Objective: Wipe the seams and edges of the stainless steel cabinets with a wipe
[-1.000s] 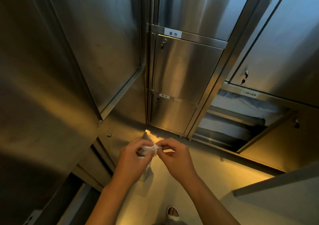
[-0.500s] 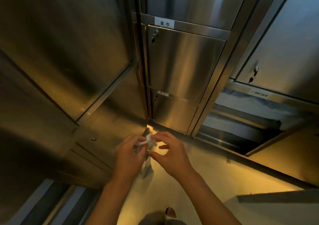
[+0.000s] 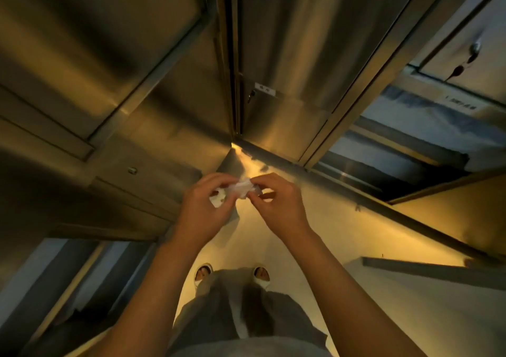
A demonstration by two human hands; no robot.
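Steel cabinets (image 3: 287, 55) line a corner, and a small white label (image 3: 265, 88) on one door is too blurred to read. Above the floor, the left hand (image 3: 204, 214) and right hand (image 3: 279, 206) each pinch the crumpled white wipe (image 3: 241, 188) between them.

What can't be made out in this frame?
- Label text on the cabinet: head view, too small and blurred.
- Wipe: mostly covered by the left hand and right hand.
- Open compartment contents: dark, blurred.
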